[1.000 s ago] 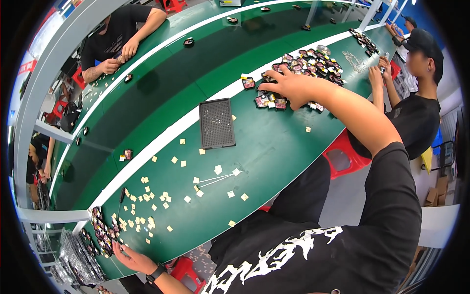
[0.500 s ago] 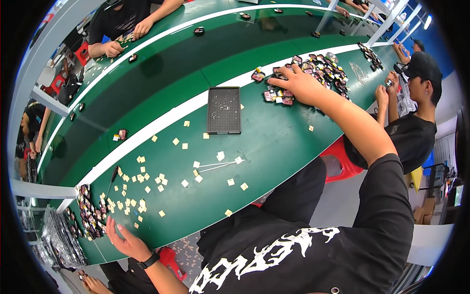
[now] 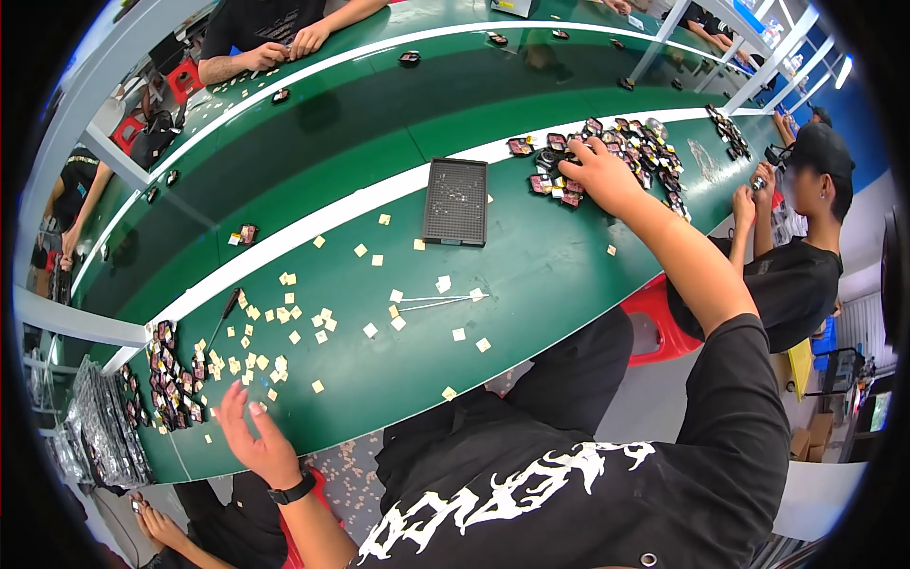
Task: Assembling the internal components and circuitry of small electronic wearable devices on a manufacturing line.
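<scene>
My right hand rests over the left part of a heap of small black plastic cases with pink and yellow labels. Its fingers are bent but apart, touching cases; I see none gripped, though the undersides of the fingers are hidden. At the near left, my left hand hovers by the table's front edge with fingers spread and nothing in them. Beyond it lie scattered small cream square pieces. A second heap of black cases sits to its left.
A black gridded tray holds tiny bits. Thin white sticks and a dark-handled tool lie among the squares. Clear plastic bags hang over the left end. A co-worker sits at right; others work across the green bench.
The whole view has shifted. My right hand has moved slightly right over the heap, and its fingers have drawn closer together. My left hand stays raised and spread. Across the bench, a person's hands have come together.
</scene>
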A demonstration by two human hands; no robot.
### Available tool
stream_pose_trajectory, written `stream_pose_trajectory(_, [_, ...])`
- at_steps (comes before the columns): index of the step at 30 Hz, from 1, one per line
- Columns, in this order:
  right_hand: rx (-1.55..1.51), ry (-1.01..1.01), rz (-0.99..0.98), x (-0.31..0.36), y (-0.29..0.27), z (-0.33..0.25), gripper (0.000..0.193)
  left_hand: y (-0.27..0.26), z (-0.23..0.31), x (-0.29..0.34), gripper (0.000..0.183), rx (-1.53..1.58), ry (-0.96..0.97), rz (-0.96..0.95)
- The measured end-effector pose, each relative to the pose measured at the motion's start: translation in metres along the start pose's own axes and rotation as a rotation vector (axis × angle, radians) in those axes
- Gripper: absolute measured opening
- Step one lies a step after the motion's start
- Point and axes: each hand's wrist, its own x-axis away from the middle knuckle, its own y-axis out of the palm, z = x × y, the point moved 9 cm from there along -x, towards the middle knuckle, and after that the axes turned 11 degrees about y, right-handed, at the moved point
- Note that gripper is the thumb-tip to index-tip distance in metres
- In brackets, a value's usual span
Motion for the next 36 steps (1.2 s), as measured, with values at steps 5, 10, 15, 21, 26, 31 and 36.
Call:
stream_pose_trajectory(5, [-0.038,0.070,0.035,0.007,-0.002,0.005,0.031,0.024,0.027,-0.008,0.018,0.051,0.108,-0.119])
stream_pose_trajectory(10, [-0.106,0.059,0.101,0.006,-0.009,0.007,0.031,0.019,0.032,-0.006,0.016,0.028,0.142,-0.174])
stream_pose_trajectory(15, [-0.135,0.043,0.145,0.007,-0.045,0.004,0.029,0.021,0.028,-0.004,0.016,0.036,0.092,-0.191])
stream_pose_trajectory(21, [-0.181,0.040,0.235,0.006,-0.059,0.014,0.039,0.027,0.027,-0.004,0.016,0.084,0.111,-0.181])
stream_pose_trajectory(26, [-0.122,-0.097,0.356,0.004,-0.101,-0.014,0.034,0.023,0.016,-0.004,0.016,0.129,0.082,-0.143])
stream_pose_trajectory(31, [-0.226,-0.370,0.495,-0.004,-0.185,-0.145,0.029,0.025,0.006,-0.002,0.041,0.473,-0.016,-0.045])
stream_pose_trajectory(36, [-0.523,-0.715,0.573,-0.008,-0.258,-0.314,0.036,0.029,0.000,-0.008,0.083,0.839,-0.070,0.093])
